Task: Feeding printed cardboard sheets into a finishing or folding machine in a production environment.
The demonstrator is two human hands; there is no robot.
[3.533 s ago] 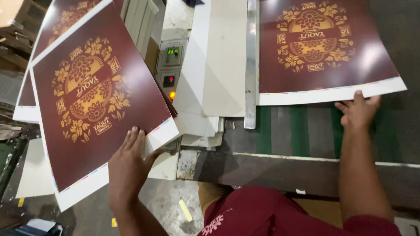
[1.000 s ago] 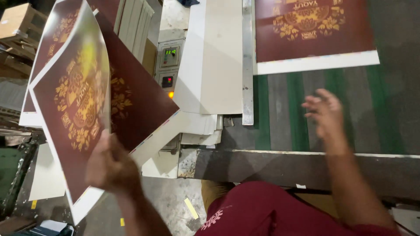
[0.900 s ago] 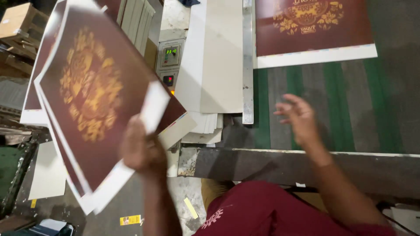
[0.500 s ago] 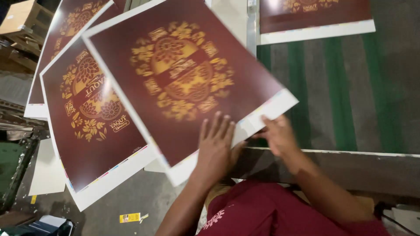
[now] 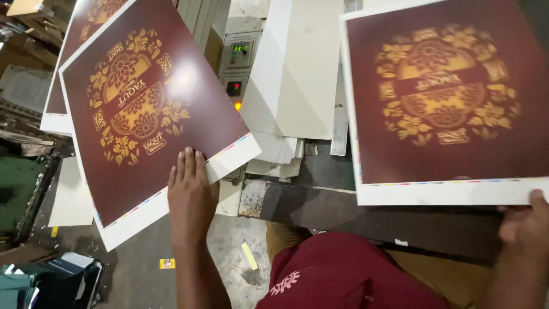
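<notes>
Grey concrete floor (image 5: 229, 252) at 6 o'clock, speckled and scuffed, under a metal machine with a small control box (image 5: 240, 63) at 12. Left hand (image 5: 191, 197) spread flat, fingers open, pressing the white bottom margin of a glossy maroon printed sheet (image 5: 143, 103) with gold floral ornament, at 10 o'clock. Right hand (image 5: 526, 232) at 4 o'clock, thumb pinching the white lower edge of a second sheet (image 5: 446, 109), smooth, rectangular, at 2 o'clock.

Glossy maroon printed paper sheet (image 5: 143, 109), second glossy sheet (image 5: 446, 103), matt white card stack (image 5: 294, 74), rough concrete floor (image 5: 229, 252)
</notes>
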